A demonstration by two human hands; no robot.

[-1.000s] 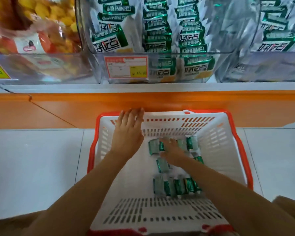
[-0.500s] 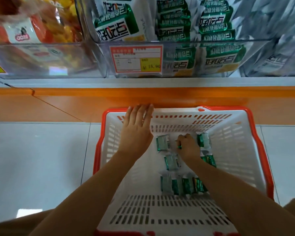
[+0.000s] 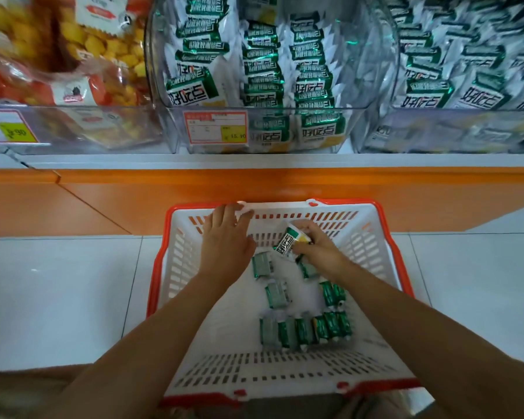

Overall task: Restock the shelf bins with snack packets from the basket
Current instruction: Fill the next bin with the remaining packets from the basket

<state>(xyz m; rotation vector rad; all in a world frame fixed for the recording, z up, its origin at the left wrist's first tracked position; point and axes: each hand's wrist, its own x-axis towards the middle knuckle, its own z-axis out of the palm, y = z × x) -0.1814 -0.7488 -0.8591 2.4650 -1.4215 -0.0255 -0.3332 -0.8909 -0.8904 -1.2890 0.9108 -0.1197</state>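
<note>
A white basket with an orange rim stands on the floor below the shelf. Several small green snack packets lie on its bottom. My right hand grips one green-and-white snack packet lifted off the bottom near the basket's far wall. My left hand lies flat with straight fingers on the inside of the far wall, fingertips at the rim. Above, a clear shelf bin holds rows of the same green packets.
A second clear bin of green packets stands to the right. At the left, a bin holds orange and yellow snack bags. Price labels hang on the bin fronts. An orange shelf base meets the white tiled floor.
My right hand has closed on a packet at the far end of the basket and raised it, printed face up. My left hand has stayed on the far wall.
</note>
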